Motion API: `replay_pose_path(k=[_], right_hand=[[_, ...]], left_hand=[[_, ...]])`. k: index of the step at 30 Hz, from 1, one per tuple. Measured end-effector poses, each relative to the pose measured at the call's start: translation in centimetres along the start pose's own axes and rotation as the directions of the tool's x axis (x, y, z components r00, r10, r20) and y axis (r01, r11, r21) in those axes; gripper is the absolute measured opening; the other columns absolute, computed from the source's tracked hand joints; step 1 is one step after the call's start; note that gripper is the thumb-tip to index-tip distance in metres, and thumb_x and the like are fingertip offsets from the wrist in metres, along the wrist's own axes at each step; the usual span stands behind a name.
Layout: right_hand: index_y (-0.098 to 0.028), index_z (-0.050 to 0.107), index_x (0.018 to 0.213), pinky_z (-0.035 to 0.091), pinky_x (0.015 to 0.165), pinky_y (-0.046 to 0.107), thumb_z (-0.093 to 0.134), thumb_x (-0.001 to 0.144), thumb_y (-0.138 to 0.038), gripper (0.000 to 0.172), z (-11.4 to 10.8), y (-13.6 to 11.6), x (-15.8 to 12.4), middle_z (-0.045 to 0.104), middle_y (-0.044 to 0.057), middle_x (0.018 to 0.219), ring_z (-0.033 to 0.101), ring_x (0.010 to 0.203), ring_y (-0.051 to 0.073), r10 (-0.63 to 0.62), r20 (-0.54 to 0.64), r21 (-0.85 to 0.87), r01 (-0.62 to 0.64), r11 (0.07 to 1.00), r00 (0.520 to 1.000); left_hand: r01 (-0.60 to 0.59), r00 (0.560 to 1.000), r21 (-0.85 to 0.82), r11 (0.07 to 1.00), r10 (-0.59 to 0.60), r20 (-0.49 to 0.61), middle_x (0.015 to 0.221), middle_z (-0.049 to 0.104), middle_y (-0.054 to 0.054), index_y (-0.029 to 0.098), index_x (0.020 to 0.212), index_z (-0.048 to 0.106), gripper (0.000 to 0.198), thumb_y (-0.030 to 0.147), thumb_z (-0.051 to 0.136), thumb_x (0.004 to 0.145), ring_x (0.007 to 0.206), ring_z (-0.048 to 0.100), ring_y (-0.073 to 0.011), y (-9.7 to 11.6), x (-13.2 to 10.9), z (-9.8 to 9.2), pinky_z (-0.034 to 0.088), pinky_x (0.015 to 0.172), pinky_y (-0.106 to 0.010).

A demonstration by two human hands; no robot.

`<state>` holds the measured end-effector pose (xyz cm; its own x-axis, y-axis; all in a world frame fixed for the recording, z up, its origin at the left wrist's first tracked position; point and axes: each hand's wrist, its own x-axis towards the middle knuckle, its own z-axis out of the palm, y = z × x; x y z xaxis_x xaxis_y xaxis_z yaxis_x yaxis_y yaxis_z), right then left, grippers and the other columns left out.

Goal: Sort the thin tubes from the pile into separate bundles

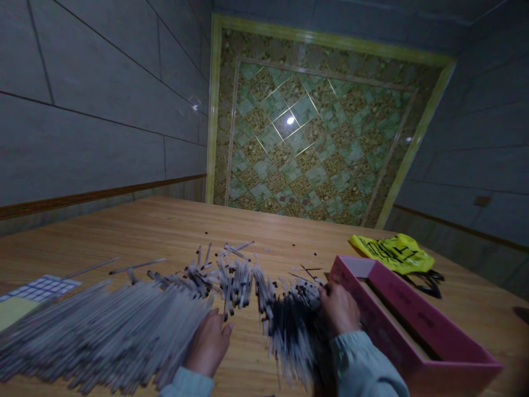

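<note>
My left hand [209, 342] lies at the right edge of a wide pile of long, thin, translucent plastic tubes [115, 331], its thumb apart from the fingers. Nothing shows in its grasp. My right hand [339, 309] is beside the pink box, fingers curled down at the edge of a heap of dark-tipped thin sticks [293, 320]. What its fingertips hold, if anything, is hidden and blurred. Between and beyond the hands lie shorter clear pieces with black ends [237, 281], scattered in loose clusters.
The open pink box [442, 325] stands at the right on the wooden table [165, 220]. Behind it are a yellow bag with black lettering [392, 251] and a black item [427, 282]. A blue-and-white checked sheet [45, 286] and a yellow paper [16, 311] lie at the left.
</note>
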<state>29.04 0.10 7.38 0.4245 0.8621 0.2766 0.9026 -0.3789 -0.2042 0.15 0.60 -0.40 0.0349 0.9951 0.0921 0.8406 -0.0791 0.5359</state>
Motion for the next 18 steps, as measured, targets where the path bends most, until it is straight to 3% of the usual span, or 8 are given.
replay_pose_path(k=[5, 8, 10, 13, 14, 16, 18], right_hand=[[-0.011, 0.066, 0.092, 0.042, 0.066, 0.034, 0.049, 0.078, -0.024, 0.026, 0.3, 2.1, 2.0, 0.067, 0.02, 0.095, 0.063, 0.088, 0.032, -0.006, 0.024, -0.029, 0.006, 1.0, 1.0], [-0.01, 0.065, 0.094, 0.042, 0.069, 0.04, 0.05, 0.078, -0.023, 0.026, 0.0, 1.1, 1.6, 0.064, 0.022, 0.1, 0.059, 0.093, 0.036, -0.05, -0.016, -0.038, 0.049, 0.998, 0.999], [-0.011, 0.065, 0.094, 0.041, 0.075, 0.04, 0.048, 0.079, -0.022, 0.025, 0.0, -1.2, 0.5, 0.062, 0.02, 0.104, 0.055, 0.099, 0.035, -0.122, -0.051, -0.023, 0.121, 0.992, 0.991], [-0.02, 0.064, 0.092, 0.04, 0.08, 0.026, 0.047, 0.08, -0.02, 0.021, 1.0, -6.5, -2.7, 0.064, 0.007, 0.095, 0.057, 0.094, 0.019, -0.317, -0.039, 0.065, 0.319, 0.946, 0.948], [-0.023, 0.064, 0.09, 0.04, 0.078, 0.02, 0.049, 0.079, -0.018, 0.02, 1.6, -8.5, -3.9, 0.064, 0.003, 0.093, 0.058, 0.091, 0.015, -0.405, -0.021, 0.122, 0.405, 0.906, 0.914], [-0.021, 0.064, 0.091, 0.041, 0.073, 0.019, 0.05, 0.077, -0.015, 0.021, 3.1, -12.1, -6.5, 0.063, 0.005, 0.094, 0.06, 0.086, 0.014, -0.595, -0.003, 0.333, 0.561, 0.758, 0.804], [-0.02, 0.065, 0.093, 0.043, 0.067, 0.025, 0.051, 0.078, -0.018, 0.021, 4.6, -14.8, -8.5, 0.063, 0.008, 0.092, 0.061, 0.079, 0.018, -0.638, 0.032, 0.37, 0.584, 0.722, 0.769]], left_hand=[[0.012, 1.0, -0.025, 1.0, -0.013, -0.027, 0.109, 0.062, -0.019, 0.007, 0.092, 0.064, 0.023, 0.017, 0.046, 0.082, 0.107, 0.055, -0.0238, 0.1, -0.1, 0.4, 0.038, 0.09, -0.028], [0.032, 0.998, -0.049, 0.998, -0.035, -0.056, 0.11, 0.062, -0.019, 0.007, 0.092, 0.064, 0.021, 0.013, 0.048, 0.08, 0.107, 0.055, -0.0226, 0.0, 0.0, 0.6, 0.036, 0.091, -0.028], [0.049, 0.996, -0.067, 0.997, -0.054, -0.073, 0.106, 0.063, -0.018, 0.008, 0.092, 0.064, 0.021, 0.01, 0.048, 0.079, 0.105, 0.056, -0.0219, -0.1, 0.1, 0.5, 0.036, 0.09, -0.027], [0.076, 0.992, -0.099, 0.992, -0.085, -0.09, 0.097, 0.067, -0.017, 0.009, 0.093, 0.064, 0.025, 0.007, 0.044, 0.079, 0.1, 0.059, -0.0224, -0.2, 0.2, -0.1, 0.039, 0.085, -0.027], [0.085, 0.991, -0.11, 0.99, -0.096, -0.096, 0.096, 0.067, -0.018, 0.007, 0.096, 0.064, 0.028, 0.006, 0.042, 0.079, 0.099, 0.059, -0.0227, -0.2, 0.3, -0.4, 0.039, 0.085, -0.027], [0.103, 0.987, -0.133, 0.986, -0.118, -0.111, 0.099, 0.067, -0.019, 0.005, 0.101, 0.063, 0.032, 0.004, 0.04, 0.078, 0.101, 0.059, -0.0229, -0.1, 0.4, -0.9, 0.039, 0.085, -0.027], [0.12, 0.983, -0.163, 0.979, -0.14, -0.12, 0.101, 0.067, -0.02, 0.006, 0.101, 0.064, 0.034, 0.003, 0.04, 0.077, 0.1, 0.06, -0.0228, 0.0, 0.5, -1.3, 0.039, 0.086, -0.026]])
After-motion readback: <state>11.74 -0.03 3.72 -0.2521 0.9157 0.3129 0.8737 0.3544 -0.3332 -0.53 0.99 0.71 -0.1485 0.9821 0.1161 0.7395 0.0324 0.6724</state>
